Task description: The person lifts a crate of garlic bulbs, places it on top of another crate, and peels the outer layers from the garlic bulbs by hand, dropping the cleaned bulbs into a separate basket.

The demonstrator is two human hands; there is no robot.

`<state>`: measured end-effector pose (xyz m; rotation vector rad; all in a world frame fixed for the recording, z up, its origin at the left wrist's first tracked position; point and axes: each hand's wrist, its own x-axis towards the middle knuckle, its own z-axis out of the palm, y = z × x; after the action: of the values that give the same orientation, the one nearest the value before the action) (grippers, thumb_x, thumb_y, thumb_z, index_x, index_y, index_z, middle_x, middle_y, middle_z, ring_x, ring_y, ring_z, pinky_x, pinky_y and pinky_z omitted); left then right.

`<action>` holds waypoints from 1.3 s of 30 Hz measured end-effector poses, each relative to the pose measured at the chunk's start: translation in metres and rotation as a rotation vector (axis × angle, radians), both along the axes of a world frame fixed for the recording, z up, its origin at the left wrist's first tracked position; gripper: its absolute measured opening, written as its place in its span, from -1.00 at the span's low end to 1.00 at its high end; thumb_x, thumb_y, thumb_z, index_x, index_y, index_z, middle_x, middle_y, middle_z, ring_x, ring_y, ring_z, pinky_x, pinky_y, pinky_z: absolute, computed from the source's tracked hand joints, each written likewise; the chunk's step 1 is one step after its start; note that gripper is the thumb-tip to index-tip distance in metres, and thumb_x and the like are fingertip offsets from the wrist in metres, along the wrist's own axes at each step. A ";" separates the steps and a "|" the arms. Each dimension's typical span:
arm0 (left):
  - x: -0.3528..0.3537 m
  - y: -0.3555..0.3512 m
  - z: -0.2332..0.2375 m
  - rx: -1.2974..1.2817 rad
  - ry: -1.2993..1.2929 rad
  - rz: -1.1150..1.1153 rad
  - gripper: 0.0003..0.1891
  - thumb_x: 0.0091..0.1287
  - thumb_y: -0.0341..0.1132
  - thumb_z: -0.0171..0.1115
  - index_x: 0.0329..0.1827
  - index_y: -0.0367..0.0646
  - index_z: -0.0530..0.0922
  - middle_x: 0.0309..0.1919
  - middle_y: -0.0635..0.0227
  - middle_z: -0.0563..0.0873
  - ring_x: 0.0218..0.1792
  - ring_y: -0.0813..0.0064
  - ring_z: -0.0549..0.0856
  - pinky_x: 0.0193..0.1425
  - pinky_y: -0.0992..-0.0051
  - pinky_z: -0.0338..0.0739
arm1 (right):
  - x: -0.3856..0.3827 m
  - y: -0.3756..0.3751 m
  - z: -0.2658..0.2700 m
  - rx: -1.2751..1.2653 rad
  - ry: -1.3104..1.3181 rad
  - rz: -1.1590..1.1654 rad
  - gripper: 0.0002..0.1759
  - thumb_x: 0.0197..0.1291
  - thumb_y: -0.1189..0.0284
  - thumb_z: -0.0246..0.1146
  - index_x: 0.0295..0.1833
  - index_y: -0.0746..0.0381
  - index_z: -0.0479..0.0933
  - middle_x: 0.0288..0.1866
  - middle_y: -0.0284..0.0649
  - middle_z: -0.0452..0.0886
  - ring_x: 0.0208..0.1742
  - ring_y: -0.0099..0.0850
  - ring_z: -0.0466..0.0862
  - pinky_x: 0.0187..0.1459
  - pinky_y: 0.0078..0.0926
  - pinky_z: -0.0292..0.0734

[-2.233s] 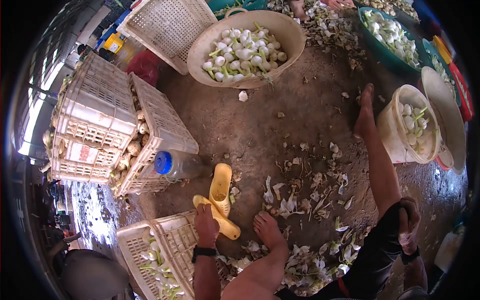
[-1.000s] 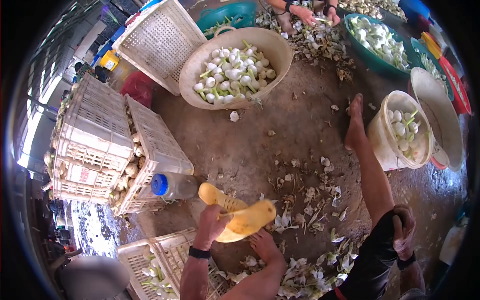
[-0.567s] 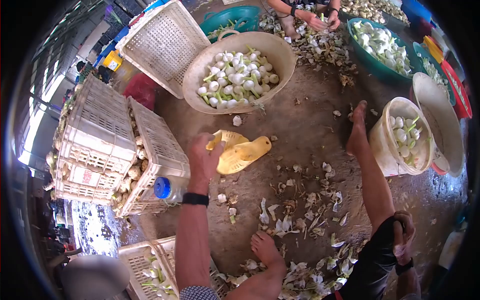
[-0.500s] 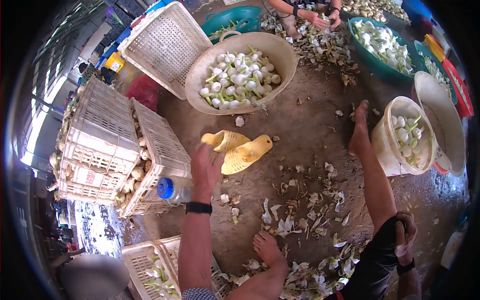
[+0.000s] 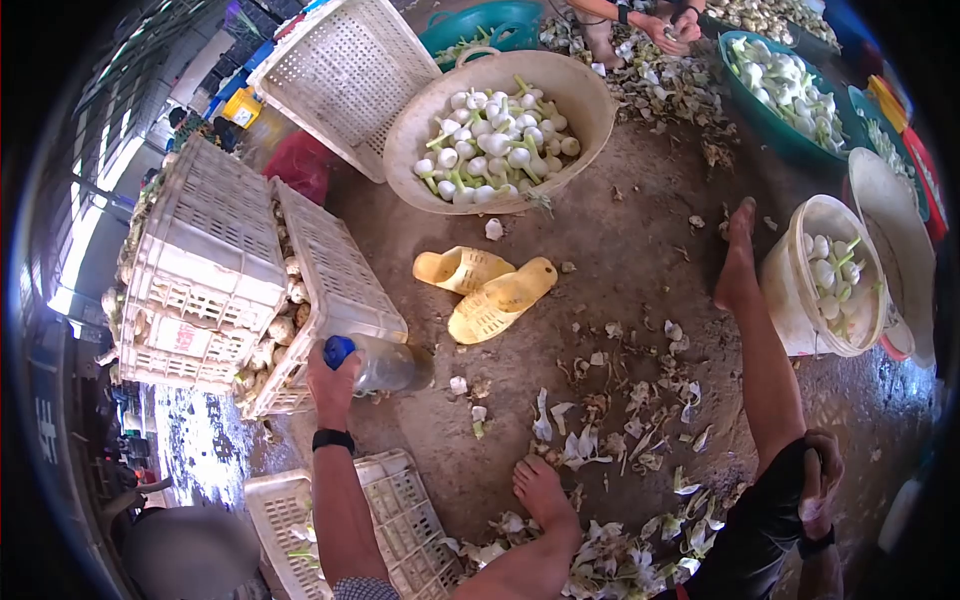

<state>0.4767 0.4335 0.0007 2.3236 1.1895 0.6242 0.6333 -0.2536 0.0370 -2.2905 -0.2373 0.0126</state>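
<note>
My left hand (image 5: pixel 331 385) has its fingers closed around the blue cap (image 5: pixel 339 350) of a clear plastic bottle (image 5: pixel 385 363). The bottle is beside a white crate (image 5: pixel 345 270) of bulbs. My right hand (image 5: pixel 821 478) rests on my bent right knee, over black cloth, its fingers laid across the leg with nothing seen in them. Near that knee is a white bucket (image 5: pixel 790 285) with several peeled white bulbs (image 5: pixel 828 272) in it. A pair of yellow slippers (image 5: pixel 500 300) lies on the floor ahead of my left hand.
A wide beige tub (image 5: pixel 400 165) of trimmed white bulbs (image 5: pixel 495 140) stands ahead, beside a tilted white crate (image 5: pixel 345 80). At the upper right are a green basin (image 5: pixel 790 148) of bulbs and another person's hands (image 5: pixel 675 32). Peelings (image 5: pixel 590 450) litter the floor; a low crate (image 5: pixel 410 520) is near my left arm.
My left hand has moved left and down from above the slippers to the bottle and taken hold of its blue cap. The bottle now leans differently. My right hand stays on my knee.
</note>
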 end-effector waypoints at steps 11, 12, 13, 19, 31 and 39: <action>-0.021 -0.012 0.027 0.038 0.242 0.144 -0.25 -0.22 -0.11 0.58 0.10 -0.27 0.58 -0.06 0.04 0.70 -0.03 0.13 0.69 0.13 0.23 0.54 | -0.008 -0.027 -0.008 0.008 0.088 0.081 -0.66 0.20 0.49 0.08 0.07 0.37 0.50 0.12 0.06 0.53 0.16 -0.15 0.54 0.19 -0.34 0.40; -0.027 -0.014 0.034 0.077 0.259 0.153 -0.25 -0.23 -0.11 0.59 0.10 -0.27 0.58 -0.07 0.05 0.71 -0.04 0.14 0.70 0.12 0.24 0.54 | -0.008 -0.028 -0.010 0.009 0.078 0.073 -0.67 0.20 0.49 0.08 0.06 0.37 0.50 0.11 0.05 0.53 0.16 -0.15 0.54 0.19 -0.34 0.40; -0.033 -0.015 0.043 0.085 0.270 0.158 -0.26 -0.21 -0.09 0.59 0.08 -0.29 0.60 -0.12 0.07 0.74 -0.10 0.22 0.72 0.09 0.33 0.57 | -0.013 -0.029 -0.016 0.011 0.066 0.069 -0.68 0.20 0.49 0.08 0.05 0.37 0.50 0.10 0.05 0.53 0.15 -0.15 0.54 0.19 -0.34 0.40; -0.075 0.007 0.077 0.053 0.426 0.240 -0.27 -0.27 -0.16 0.58 0.05 -0.30 0.59 -0.08 -0.03 0.72 -0.03 0.10 0.71 0.12 0.25 0.56 | -0.006 -0.009 -0.018 0.075 0.027 0.066 -0.73 0.21 0.50 0.07 -0.01 0.37 0.50 0.03 0.03 0.53 0.11 -0.16 0.54 0.16 -0.34 0.39; -0.160 0.047 0.039 -0.012 0.784 0.336 -0.34 -0.24 -0.17 0.58 -0.03 -0.26 0.56 -0.04 -0.05 0.70 0.04 -0.02 0.69 0.15 0.17 0.58 | 0.001 0.006 -0.013 0.046 -0.007 0.077 -0.81 0.22 0.53 0.04 -0.13 0.38 0.49 -0.09 -0.01 0.53 0.02 -0.19 0.54 0.12 -0.34 0.38; -0.163 0.030 0.051 0.042 0.717 0.475 -0.36 -0.03 -0.08 0.48 0.15 -0.17 0.59 0.04 -0.07 0.68 0.13 0.03 0.65 0.23 0.17 0.52 | -0.010 0.000 -0.012 0.067 -0.015 0.053 -0.83 0.24 0.52 0.04 -0.17 0.38 0.49 -0.13 -0.04 0.54 -0.01 -0.20 0.54 0.11 -0.33 0.38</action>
<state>0.3139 0.4635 0.0518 2.3763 2.0931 -0.0833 0.6233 -0.2534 0.0248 -2.2179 -0.3012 0.0144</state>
